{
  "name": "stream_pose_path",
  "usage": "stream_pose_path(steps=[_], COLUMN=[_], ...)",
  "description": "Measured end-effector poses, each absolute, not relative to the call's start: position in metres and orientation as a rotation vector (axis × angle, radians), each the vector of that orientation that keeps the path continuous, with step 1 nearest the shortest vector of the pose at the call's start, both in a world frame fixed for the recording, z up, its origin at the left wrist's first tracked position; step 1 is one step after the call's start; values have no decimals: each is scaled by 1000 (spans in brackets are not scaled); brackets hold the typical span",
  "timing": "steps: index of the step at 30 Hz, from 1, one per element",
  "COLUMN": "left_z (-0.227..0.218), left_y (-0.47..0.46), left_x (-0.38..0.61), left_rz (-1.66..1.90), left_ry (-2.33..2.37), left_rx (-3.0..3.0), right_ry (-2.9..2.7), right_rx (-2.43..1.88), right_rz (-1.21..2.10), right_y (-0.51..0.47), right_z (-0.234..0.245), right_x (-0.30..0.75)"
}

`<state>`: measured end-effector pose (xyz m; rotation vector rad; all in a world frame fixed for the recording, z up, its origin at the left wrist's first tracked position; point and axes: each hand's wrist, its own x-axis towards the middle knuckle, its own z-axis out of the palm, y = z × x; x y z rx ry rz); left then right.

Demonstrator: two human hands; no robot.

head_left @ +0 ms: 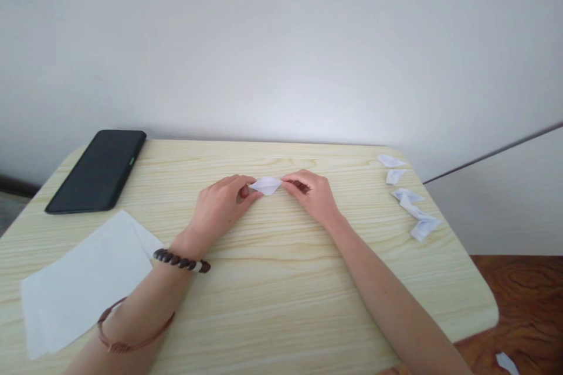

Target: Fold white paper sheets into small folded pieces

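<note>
A small folded white paper piece (266, 186), pointed at both ends, lies on the light wooden table (281, 281) near the middle. My left hand (220, 206) pinches its left end with thumb and fingers closed. My right hand (313, 193) pinches its right end the same way. Both hands rest on the tabletop. A dark bead bracelet (181, 260) circles my left wrist, and a thin brown cord sits further up that forearm.
A black phone (99, 170) lies at the table's back left. White paper sheets (85, 281) lie at the front left. Several small folded paper pieces (409, 202) line the right edge. Behind the table is a white wall; brown floor shows at the right.
</note>
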<state>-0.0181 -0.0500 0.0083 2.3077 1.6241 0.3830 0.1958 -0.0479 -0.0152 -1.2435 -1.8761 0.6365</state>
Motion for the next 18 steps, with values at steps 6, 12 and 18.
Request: stream_pose_path(steps=[6,12,18], left_z=[4,2,-1], left_y=[-52,-53,-55], left_x=[-18,-19,-12], left_rz=[445,472,544], left_ry=[1612,1615,1537], left_rx=[2307,2301,2453], right_ry=[-1872,-1891,-1839], right_rx=[-1318,-1330,-1719], right_rz=[551,503,103], right_y=[-48,-46,-26], right_z=[-16,-16,1], right_x=[195,203,271])
